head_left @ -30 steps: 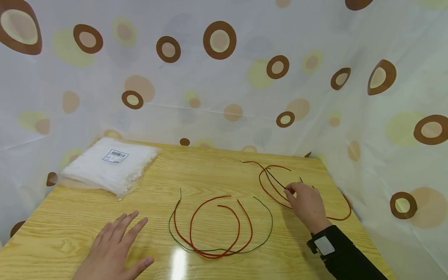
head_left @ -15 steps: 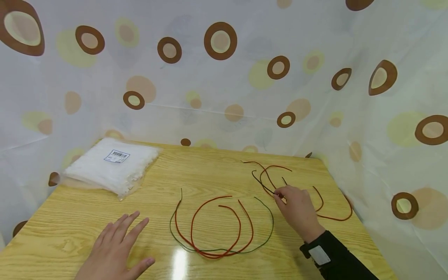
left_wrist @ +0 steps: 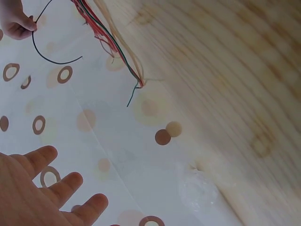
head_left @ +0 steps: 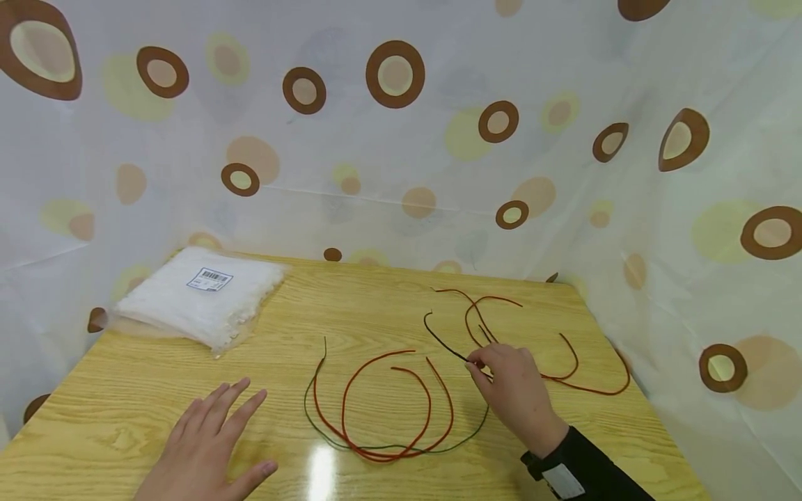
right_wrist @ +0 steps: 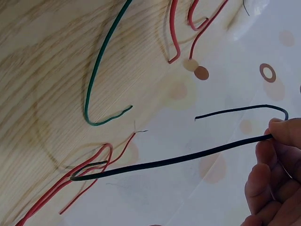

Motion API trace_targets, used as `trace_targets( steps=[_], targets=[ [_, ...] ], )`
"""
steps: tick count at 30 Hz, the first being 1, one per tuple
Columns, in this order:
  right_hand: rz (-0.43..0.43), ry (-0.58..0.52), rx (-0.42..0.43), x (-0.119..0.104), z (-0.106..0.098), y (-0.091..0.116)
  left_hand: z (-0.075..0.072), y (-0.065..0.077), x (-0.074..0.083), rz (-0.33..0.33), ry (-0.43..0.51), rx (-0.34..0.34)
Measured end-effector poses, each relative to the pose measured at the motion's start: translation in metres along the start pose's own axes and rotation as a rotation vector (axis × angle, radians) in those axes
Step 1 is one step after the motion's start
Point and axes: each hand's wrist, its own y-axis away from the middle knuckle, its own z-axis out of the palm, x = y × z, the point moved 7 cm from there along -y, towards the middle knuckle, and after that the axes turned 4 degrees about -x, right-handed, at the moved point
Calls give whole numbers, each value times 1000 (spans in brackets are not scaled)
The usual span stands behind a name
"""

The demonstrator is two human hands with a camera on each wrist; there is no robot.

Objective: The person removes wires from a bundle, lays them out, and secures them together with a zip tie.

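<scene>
My right hand (head_left: 514,390) pinches a black wire (head_left: 445,344) between thumb and fingertips, above the right-centre of the table. One end of it curves up toward the back; in the right wrist view the rest of the black wire (right_wrist: 174,160) runs across and bends back over red wires. My left hand (head_left: 207,438) lies with fingers spread at the table's front left and holds nothing. Between the hands lie curved red wires (head_left: 429,403) and a green wire (head_left: 307,410), overlapping at the front. The right hand hides part of the green wire's right side.
More red wires (head_left: 595,391) lie at the right, behind and beside the right hand. A clear plastic bag of white items (head_left: 169,292) with a barcode label sits at the back left. Patterned sheeting (head_left: 401,153) rises along the table's back and sides.
My right hand has moved left and toward the front, drawing the black wire away from the red wires at the right. The left hand has stayed in place.
</scene>
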Motion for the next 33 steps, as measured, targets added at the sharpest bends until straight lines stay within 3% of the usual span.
trace_targets(
  steps=[7, 20, 33],
  targets=[
    [-41, -30, 9, -17, 1, 3, -2, 2, 0, 4, -10, 16],
    [-98, -82, 4, -48, 5, 12, -2, 5, -2, -30, 20, -16],
    [-107, -127, -120, -71, 16, 20, -5, 10, -4, -30, -10, 8]
  ],
)
